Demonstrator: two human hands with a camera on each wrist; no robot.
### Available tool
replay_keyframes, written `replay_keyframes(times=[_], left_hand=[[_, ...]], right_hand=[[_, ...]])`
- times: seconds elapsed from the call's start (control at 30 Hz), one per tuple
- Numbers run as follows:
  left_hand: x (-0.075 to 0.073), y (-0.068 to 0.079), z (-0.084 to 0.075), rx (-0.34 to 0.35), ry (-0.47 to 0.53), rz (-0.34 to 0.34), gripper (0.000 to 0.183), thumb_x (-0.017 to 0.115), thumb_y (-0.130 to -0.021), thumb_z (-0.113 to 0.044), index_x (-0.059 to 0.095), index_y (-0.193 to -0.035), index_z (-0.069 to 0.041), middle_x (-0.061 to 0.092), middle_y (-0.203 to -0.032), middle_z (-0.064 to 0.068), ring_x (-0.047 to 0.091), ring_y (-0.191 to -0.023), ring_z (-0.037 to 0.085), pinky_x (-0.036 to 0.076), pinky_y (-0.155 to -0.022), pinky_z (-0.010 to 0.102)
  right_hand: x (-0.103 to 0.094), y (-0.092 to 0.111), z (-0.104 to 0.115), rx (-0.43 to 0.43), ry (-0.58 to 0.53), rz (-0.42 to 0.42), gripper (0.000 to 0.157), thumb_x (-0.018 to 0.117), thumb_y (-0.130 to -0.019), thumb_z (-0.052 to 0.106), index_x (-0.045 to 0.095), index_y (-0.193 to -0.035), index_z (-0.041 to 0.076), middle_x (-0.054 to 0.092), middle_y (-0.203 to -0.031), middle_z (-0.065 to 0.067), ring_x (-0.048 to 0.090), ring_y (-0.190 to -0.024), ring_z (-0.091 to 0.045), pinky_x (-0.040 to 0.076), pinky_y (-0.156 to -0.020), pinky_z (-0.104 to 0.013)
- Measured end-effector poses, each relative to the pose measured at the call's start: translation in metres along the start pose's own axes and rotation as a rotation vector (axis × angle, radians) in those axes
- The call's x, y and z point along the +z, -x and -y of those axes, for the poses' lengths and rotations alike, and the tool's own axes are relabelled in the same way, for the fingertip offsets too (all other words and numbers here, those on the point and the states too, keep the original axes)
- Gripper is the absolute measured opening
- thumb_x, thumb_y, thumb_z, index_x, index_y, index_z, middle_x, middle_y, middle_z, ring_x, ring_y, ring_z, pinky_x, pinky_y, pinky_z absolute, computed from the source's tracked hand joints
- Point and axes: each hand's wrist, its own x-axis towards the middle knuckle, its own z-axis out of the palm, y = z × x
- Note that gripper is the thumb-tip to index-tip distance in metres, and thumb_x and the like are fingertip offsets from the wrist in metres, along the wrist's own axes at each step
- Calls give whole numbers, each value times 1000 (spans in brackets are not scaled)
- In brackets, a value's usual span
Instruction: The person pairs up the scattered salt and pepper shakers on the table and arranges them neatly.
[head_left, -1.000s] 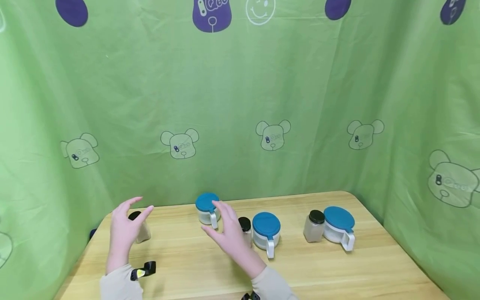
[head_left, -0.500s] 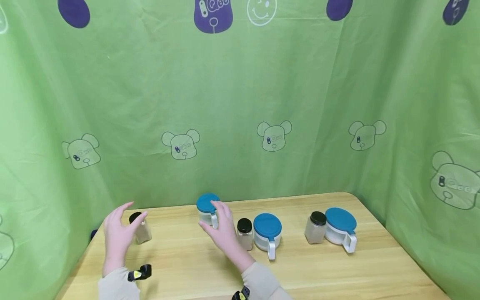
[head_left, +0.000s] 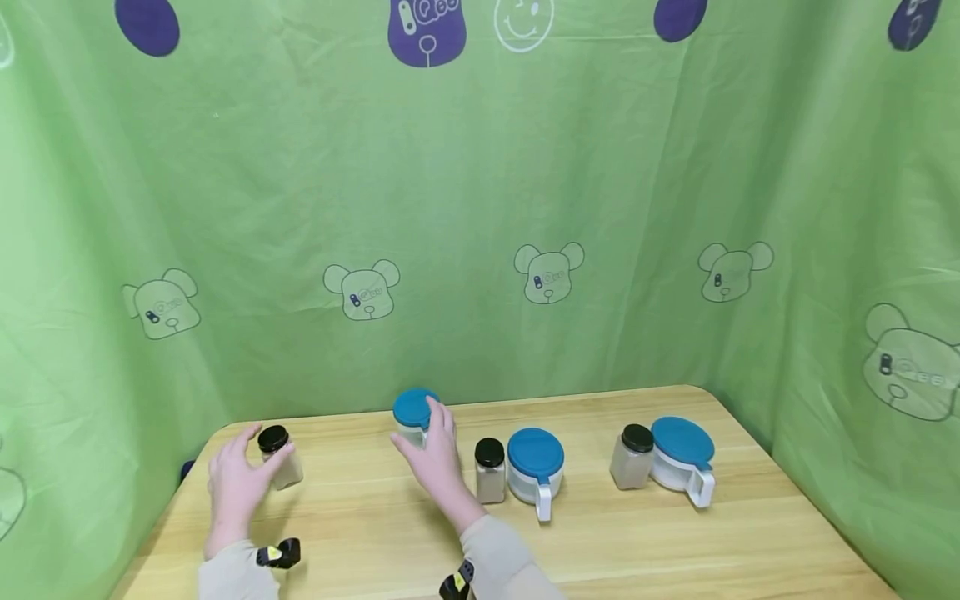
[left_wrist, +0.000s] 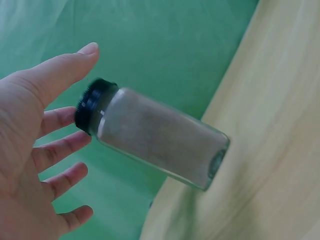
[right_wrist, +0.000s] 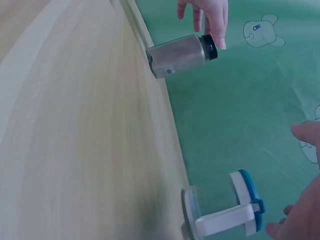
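Observation:
At the table's left, a small clear jar (head_left: pixel 289 473) with a black lid stands upright, filled with something greyish. My left hand (head_left: pixel 238 487) is beside it, thumb and fingers spread around the lid's height; the left wrist view shows the fingers at the black lid (left_wrist: pixel 96 106), and whether they touch it I cannot tell. My right hand (head_left: pixel 437 465) hovers at the back, thumb and fingers apart, just in front of a clear pot (head_left: pixel 412 407) with a blue lid and white handle. In the right wrist view a gap shows between the fingers and this blue-lidded pot (right_wrist: pixel 225 220).
Right of my right hand, another black-lidded jar (head_left: pixel 491 479) stands against a blue-lidded pot (head_left: pixel 535 454). A similar pair, a black-lidded jar (head_left: pixel 632 465) and a wider blue-lidded pot (head_left: pixel 681 442), stands farther right. A green curtain (head_left: pixel 480 333) hangs behind the wooden table (head_left: pixel 675 550).
My left hand has lowered and shifted slightly left, beside the black-lidded jar. My right hand has moved left, uncovering the middle jar. The jars and pots have stayed put.

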Motion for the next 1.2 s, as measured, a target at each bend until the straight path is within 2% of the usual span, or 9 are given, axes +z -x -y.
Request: replay_keyframes(times=[0.2, 0.43, 0.6, 0.83, 1.03, 1.2], left_hand=[[0, -1, 9, -57, 7, 43, 87, 71, -83, -53, 36, -149, -7, 32, -153, 29, 23, -138, 53, 20, -109, 69], [0, -3, 16, -80, 15, 59, 90, 72, -82, -53, 34, -149, -6, 29, -154, 29, 22, -138, 53, 20, -109, 69], [2, -5, 19, -72, 19, 78, 89, 74, -83, -48, 35, -148, -2, 30, -152, 32, 22, -137, 55, 21, -110, 69], [7, -7, 23, -78, 81, 85, 88, 75, -83, -42, 35, -146, 3, 30, -151, 33, 21, -139, 54, 18, -115, 65], [13, -7, 24, -64, 98, 95, 87, 74, -85, -40, 34, -144, 9, 31, -149, 34, 23, -138, 54, 18, -115, 64], [15, -7, 26, -66, 110, 83, 86, 74, -85, -40, 35, -143, 10, 32, -149, 34, 24, -137, 54, 19, -115, 64]], right_hand=[[13, -9, -3, 52, 8, -53, 83, 79, -81, 30, 35, -147, 4, 34, -149, -23, 36, -138, -40, 36, -111, -59], [24, -22, -7, 106, 16, -83, 87, 81, -79, 28, 32, -148, 4, 33, -149, -22, 36, -136, -40, 38, -109, -60], [31, -30, -10, 139, 58, -89, 95, 83, -76, 29, 29, -149, 3, 33, -149, -21, 35, -137, -40, 38, -109, -59], [40, -39, -19, 212, 100, -108, 107, 86, -71, 32, 23, -152, 4, 32, -151, -21, 36, -138, -40, 39, -109, -58], [43, -43, -25, 240, 128, -127, 108, 88, -70, 31, 24, -152, 3, 34, -151, -22, 37, -138, -41, 37, -111, -57], [44, -46, -32, 239, 162, -126, 108, 88, -69, 33, 25, -151, 2, 36, -150, -23, 39, -137, -41, 38, -111, -57]])
